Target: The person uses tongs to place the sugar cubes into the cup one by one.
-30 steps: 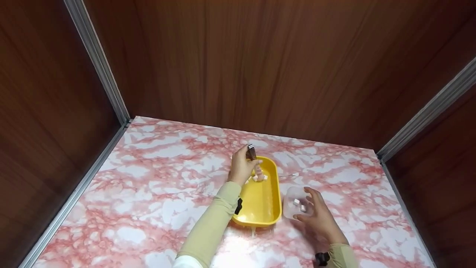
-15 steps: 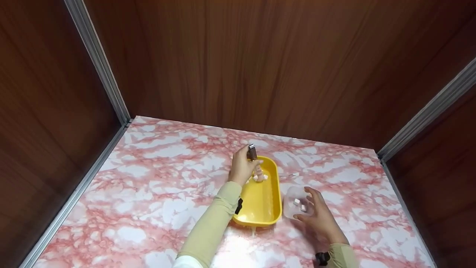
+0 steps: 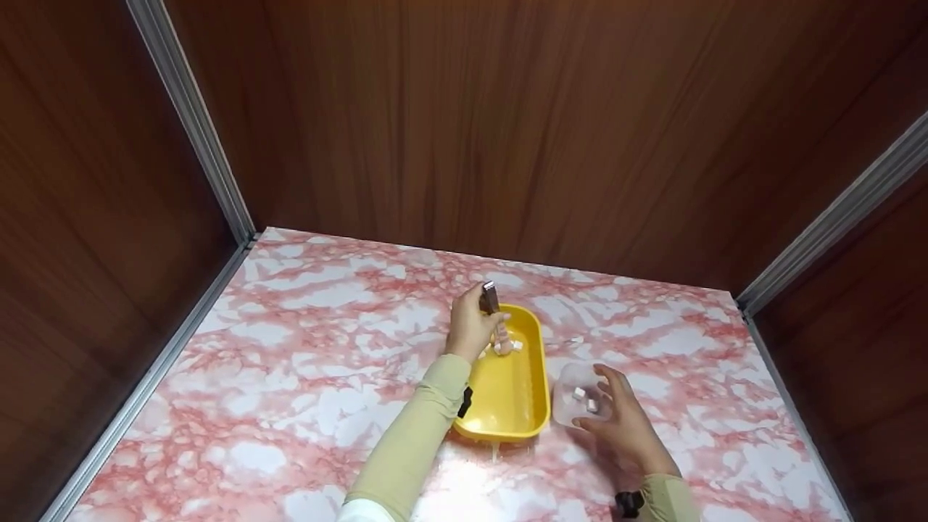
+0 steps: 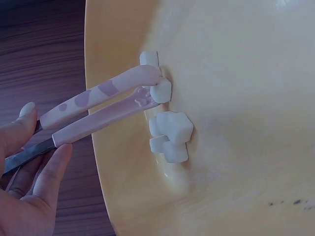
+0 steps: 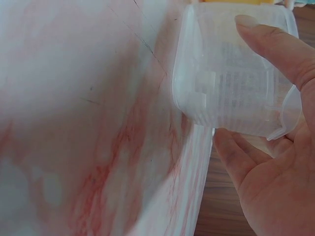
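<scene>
My left hand (image 3: 471, 322) holds a pair of tongs (image 4: 101, 96) with dark metal handles and pink arms, their lower tip paw-shaped. The tips reach down to a white cube (image 4: 161, 90) at the far end of a yellow tray (image 3: 507, 395); whether they grip it I cannot tell. Another white cube (image 4: 149, 58) lies beside the tips, and a cluster of several white cubes (image 4: 178, 128) sits close by. Right of the tray, my right hand (image 3: 627, 420) grips a clear plastic container (image 5: 231, 93) between thumb and fingers. Two white cubes (image 3: 579, 393) show inside it.
The tray and container stand side by side on a red-and-white marbled table (image 3: 290, 406). A small whitish spot or piece (image 3: 576, 339) shows behind the container. Dark wood panels (image 3: 471, 130) enclose the back and sides.
The tips of the tongs have shifted very slightly to the left among the cubes. The right hand and the container have stayed in place.
</scene>
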Motion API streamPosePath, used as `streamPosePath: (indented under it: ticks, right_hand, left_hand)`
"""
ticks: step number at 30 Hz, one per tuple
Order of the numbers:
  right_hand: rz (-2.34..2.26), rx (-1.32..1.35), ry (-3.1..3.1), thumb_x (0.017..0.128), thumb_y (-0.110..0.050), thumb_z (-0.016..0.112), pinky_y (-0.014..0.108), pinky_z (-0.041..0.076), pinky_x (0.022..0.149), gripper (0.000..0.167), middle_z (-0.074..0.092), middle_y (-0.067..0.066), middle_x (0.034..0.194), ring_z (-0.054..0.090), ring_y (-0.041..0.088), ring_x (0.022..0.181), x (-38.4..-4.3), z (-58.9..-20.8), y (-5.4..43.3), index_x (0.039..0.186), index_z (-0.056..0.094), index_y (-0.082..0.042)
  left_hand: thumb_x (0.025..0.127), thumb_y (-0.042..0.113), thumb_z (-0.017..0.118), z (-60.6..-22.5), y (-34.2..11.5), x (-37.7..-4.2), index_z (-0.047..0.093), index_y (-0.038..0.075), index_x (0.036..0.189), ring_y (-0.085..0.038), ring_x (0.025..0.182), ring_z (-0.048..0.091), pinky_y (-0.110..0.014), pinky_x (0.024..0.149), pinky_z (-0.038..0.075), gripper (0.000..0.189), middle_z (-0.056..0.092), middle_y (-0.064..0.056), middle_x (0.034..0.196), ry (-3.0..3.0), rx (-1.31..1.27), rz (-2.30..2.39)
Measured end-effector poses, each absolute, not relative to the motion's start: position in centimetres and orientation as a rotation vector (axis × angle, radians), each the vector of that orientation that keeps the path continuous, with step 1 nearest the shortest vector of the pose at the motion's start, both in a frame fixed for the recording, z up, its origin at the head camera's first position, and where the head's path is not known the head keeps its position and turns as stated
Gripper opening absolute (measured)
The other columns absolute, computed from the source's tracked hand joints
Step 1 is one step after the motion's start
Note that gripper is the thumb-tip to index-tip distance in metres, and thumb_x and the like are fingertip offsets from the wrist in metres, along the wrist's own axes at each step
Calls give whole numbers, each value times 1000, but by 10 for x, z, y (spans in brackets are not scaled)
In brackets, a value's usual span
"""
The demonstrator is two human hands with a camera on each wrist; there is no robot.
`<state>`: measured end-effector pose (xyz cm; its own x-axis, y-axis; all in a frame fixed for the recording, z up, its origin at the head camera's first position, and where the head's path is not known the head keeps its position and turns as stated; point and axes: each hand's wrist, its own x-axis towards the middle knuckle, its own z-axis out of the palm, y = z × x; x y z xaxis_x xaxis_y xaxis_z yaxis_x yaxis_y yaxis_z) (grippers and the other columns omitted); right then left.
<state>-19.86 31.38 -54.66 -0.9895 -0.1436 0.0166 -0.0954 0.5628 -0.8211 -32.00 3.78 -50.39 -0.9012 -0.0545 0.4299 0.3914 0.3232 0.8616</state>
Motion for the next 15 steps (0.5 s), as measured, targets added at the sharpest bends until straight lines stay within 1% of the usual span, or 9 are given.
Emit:
streamPosePath:
  ticks: [6, 15]
  right_hand:
    - [-1437, -252, 2733, 71, -10, 85, 52, 39, 102, 95, 25, 10, 150, 28, 43, 135, -198, -548, 314, 147, 27, -13]
    - [-1415, -237, 2745, 72, -10, 84, 51, 38, 103, 94, 26, 7, 150, 29, 42, 135, -199, -546, 313, 147, 27, -13]
  left_hand:
    - [68, -5, 83, -503, 34, -318, 61, 4, 86, -18, 68, 58, -26, 62, 51, 29, 59, -4, 71, -2195, -276, -1583]
    - [68, -2, 84, -502, 30, -317, 60, 5, 82, -16, 67, 58, -27, 62, 50, 29, 60, -2, 70, -2176, -277, -1570]
